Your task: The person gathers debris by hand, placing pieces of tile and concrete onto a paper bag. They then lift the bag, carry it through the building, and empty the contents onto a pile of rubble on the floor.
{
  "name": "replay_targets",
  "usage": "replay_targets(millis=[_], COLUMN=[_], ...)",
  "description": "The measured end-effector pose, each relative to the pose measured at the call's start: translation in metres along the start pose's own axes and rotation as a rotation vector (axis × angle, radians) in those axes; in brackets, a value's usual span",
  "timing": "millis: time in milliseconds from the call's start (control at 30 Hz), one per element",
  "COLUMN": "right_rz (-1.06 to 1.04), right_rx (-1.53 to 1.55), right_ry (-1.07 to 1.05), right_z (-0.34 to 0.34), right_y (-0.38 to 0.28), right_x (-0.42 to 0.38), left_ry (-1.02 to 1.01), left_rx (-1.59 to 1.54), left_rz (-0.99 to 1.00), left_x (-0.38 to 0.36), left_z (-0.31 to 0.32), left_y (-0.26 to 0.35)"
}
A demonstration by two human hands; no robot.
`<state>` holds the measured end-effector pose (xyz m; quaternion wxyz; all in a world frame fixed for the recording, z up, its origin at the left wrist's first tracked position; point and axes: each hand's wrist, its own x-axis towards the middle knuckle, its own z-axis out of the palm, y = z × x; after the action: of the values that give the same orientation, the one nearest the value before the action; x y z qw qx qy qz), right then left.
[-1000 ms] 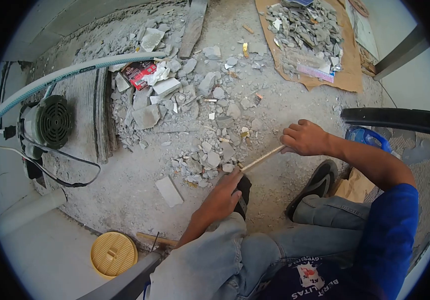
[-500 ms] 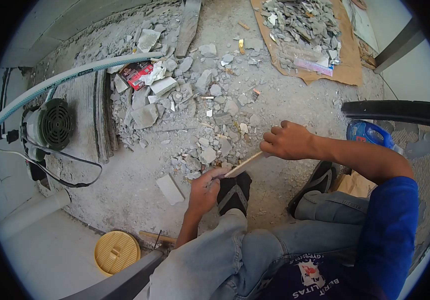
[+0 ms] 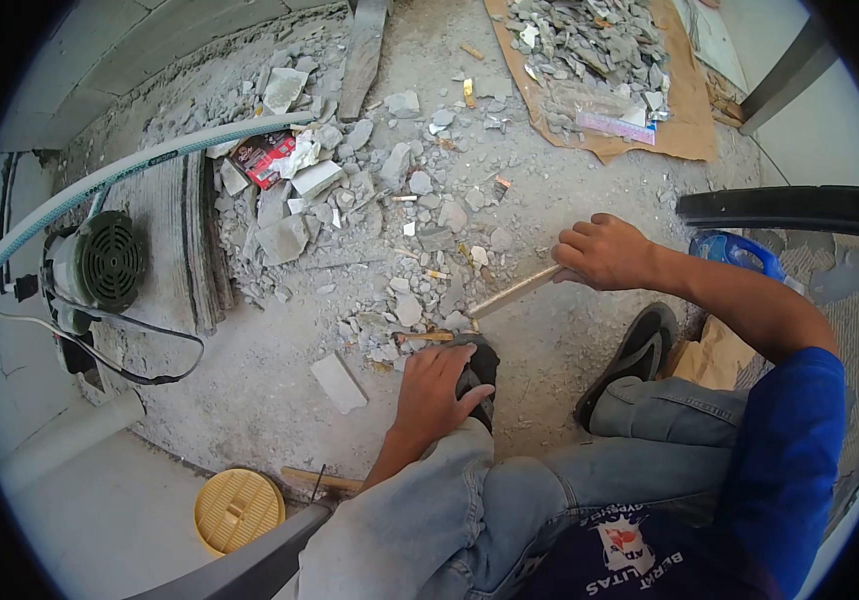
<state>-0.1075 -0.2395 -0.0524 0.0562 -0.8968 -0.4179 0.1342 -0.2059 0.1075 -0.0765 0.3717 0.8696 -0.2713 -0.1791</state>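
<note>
My right hand (image 3: 602,252) is closed on one end of a thin, flat, pale strip (image 3: 513,293). Its far end slants down to the left, right at the edge of the rubble (image 3: 420,300). Over my dark shoe (image 3: 480,365) rests my left hand (image 3: 437,385), fingers stretched out and thumb apart, holding nothing. A narrow brown stick (image 3: 428,337) lies just beyond those fingertips. To the left of that hand, a white rectangular tile piece (image 3: 339,382) lies flat on the dusty floor.
Broken chunks surround a red packet (image 3: 264,156) farther left. A green motor (image 3: 110,260) with a cable and a hose (image 3: 160,152) stands at the left. More rubble covers a cardboard sheet (image 3: 685,130) at top right. A yellow round lid (image 3: 239,511) lies lower left; a blue container (image 3: 740,250) sits right.
My left hand has let go of the strip's near end and opened over the shoe. My right hand has moved slightly up and right with the strip.
</note>
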Motion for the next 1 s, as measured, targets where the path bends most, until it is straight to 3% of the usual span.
replay_targets(millis=[200, 300, 400, 500, 600, 700, 800, 900, 1000], right_rz=[0.037, 0.018, 0.078, 0.111, 0.073, 0.046, 0.059, 0.073, 0.006], right_rx=[0.04, 0.026, 0.077, 0.092, 0.109, 0.12, 0.143, 0.146, 0.152], right_ry=[-0.016, 0.088, 0.029, 0.057, 0.033, -0.007, -0.013, -0.03, -0.054], right_z=[0.002, 0.002, -0.006, 0.003, 0.007, 0.012, 0.015, 0.016, 0.023], right_y=[0.004, 0.005, 0.007, 0.011, 0.008, 0.007, 0.008, 0.008, 0.006], right_x=[0.002, 0.004, 0.002, -0.005, -0.011, -0.016, -0.018, -0.025, -0.038], left_ry=[-0.261, -0.233, -0.016, 0.16, -0.104, -0.159, -0.132, 0.14, 0.072], left_rx=[0.202, 0.278, 0.206, 0.134, -0.048, 0.062, 0.082, 0.171, 0.026], left_rz=[0.005, -0.011, 0.098, 0.07, -0.039, -0.073, -0.018, 0.012, 0.001], left_x=[0.006, 0.011, 0.013, 0.004, -0.005, -0.003, 0.007, 0.004, -0.004], left_z=[0.002, 0.005, -0.006, -0.009, 0.003, 0.011, 0.006, 0.0, 0.006], left_y=[0.008, 0.013, 0.009, 0.004, -0.009, -0.001, 0.004, 0.007, -0.001])
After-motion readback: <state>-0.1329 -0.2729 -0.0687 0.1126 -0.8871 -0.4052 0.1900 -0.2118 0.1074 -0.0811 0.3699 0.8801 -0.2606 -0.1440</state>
